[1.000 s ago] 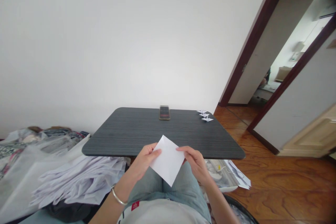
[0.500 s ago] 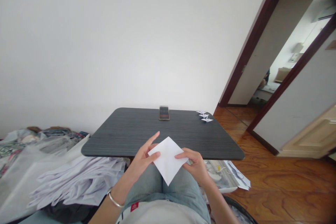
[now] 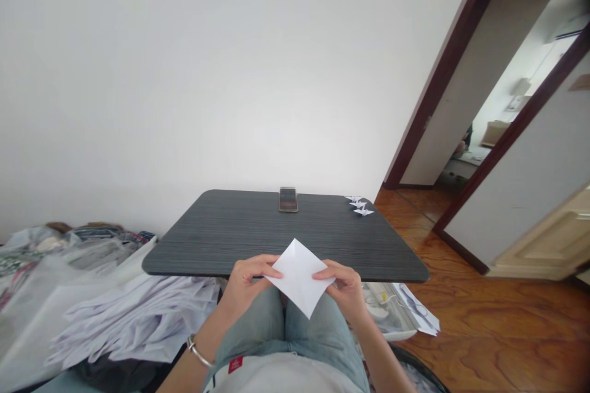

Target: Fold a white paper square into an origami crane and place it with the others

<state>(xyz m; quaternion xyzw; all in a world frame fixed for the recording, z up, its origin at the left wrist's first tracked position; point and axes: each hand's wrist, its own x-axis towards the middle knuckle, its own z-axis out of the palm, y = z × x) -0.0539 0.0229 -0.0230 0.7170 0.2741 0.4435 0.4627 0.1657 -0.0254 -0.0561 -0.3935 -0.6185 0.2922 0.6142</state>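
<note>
A white paper square, turned like a diamond with a faint crease down its middle, is held between my two hands at the table's near edge, above my lap. My left hand pinches its left corner, thumb on top and fingers curled beneath. On the opposite corner, my right hand grips with the thumb over the paper and the fingers behind it. The fingertips under the sheet are hidden.
Three folded paper cranes sit at the far right of the dark table. A phone on a stand is at the back. White cloth lies piled at left; a white tray with items is below right.
My left hand's raised index finger has come down and its fingers have closed on the paper's left corner. The paper has tilted slightly, its near corner shifting right.
</note>
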